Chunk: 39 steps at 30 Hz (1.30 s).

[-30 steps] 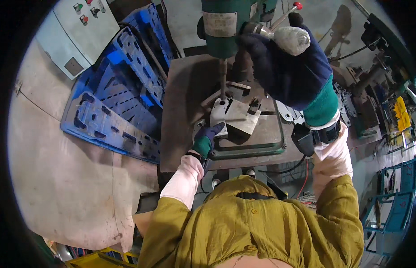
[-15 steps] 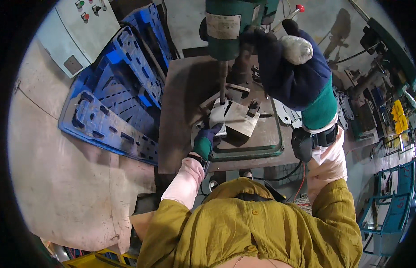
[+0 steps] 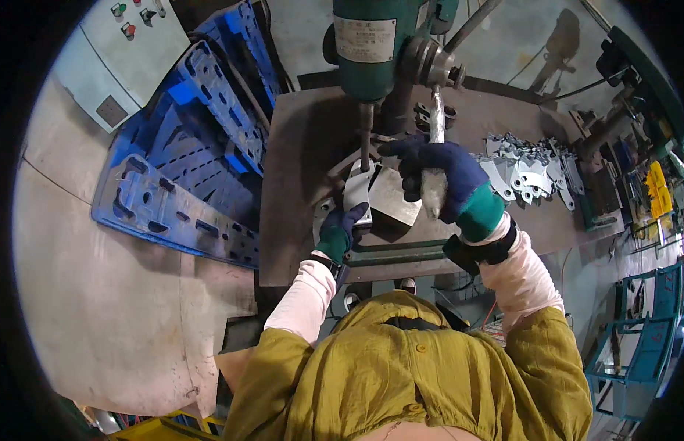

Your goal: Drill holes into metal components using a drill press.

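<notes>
A green drill press head (image 3: 367, 44) stands over a steel work table (image 3: 305, 147), its spindle (image 3: 365, 143) reaching down to a flat metal part (image 3: 358, 192) lying on a steel block (image 3: 392, 198). My left hand (image 3: 342, 229), in a dark blue and green glove, presses on the near edge of that part. My right hand (image 3: 441, 180), gloved the same way, grips the feed lever (image 3: 435, 125), which points down toward me from the machine's right side.
A pile of cut metal brackets (image 3: 529, 169) lies on the table to the right. Blue plastic pallets (image 3: 187, 169) lean at the left beside a grey control box (image 3: 129, 51). Blue racks (image 3: 643, 331) stand at the far right on the concrete floor.
My right hand has swung the feed lever from high beside the drill head down toward me. The spindle has come down onto the part. My left hand stayed on the part.
</notes>
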Each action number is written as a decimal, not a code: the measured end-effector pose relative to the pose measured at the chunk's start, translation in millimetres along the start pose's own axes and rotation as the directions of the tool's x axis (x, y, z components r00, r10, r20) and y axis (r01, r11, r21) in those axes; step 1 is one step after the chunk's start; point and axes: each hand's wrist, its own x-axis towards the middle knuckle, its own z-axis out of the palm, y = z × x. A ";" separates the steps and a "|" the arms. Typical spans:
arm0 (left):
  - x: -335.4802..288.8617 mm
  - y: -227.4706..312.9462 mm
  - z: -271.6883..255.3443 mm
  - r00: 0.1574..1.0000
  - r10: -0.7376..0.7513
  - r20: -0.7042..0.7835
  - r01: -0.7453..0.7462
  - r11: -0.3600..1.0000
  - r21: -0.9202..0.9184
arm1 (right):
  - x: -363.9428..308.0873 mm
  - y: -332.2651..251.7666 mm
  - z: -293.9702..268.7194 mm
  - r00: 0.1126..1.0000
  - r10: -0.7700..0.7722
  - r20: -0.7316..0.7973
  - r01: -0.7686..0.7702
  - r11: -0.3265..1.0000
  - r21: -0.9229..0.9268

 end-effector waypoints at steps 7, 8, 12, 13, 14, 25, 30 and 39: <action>44.9 -36.6 -21.7 0.994 0.047 -0.100 -0.031 0.988 0.154 | 11.6 33.4 1.8 0.916 0.191 -0.353 -0.191 0.981 0.036; 55.8 -43.4 -23.6 0.992 0.065 -0.109 -0.043 0.981 0.190 | 13.7 43.5 -3.7 0.896 0.223 -0.385 -0.203 0.975 0.090; 74.5 -56.6 -32.2 0.981 0.157 -0.110 -0.108 0.928 0.356 | 19.6 61.9 -9.2 0.827 0.225 -0.515 -0.191 0.974 0.118; 77.7 -60.5 -36.1 0.974 0.205 -0.096 -0.146 0.892 0.429 | 20.6 67.9 -11.7 0.824 0.197 -0.531 -0.197 0.979 0.058; 80.5 -64.3 -40.6 0.964 0.253 -0.079 -0.182 0.848 0.498 | 21.2 75.4 -16.0 0.821 0.169 -0.545 -0.203 0.979 -0.003; 92.1 -78.9 -51.2 0.964 0.224 -0.147 -0.157 0.916 0.368 | 40.8 96.5 -28.5 0.728 -0.271 -0.630 -0.255 0.746 -0.615; 53.3 -44.9 -17.5 0.991 0.129 -0.038 -0.126 0.990 0.068 | 38.9 117.1 -54.6 0.643 -0.496 -0.583 -0.237 0.595 -0.768; 28.9 -29.8 -15.1 0.999 0.032 -0.022 -0.035 0.987 -0.156 | 49.4 124.3 -56.1 0.610 -0.696 -0.379 -0.185 0.340 -0.922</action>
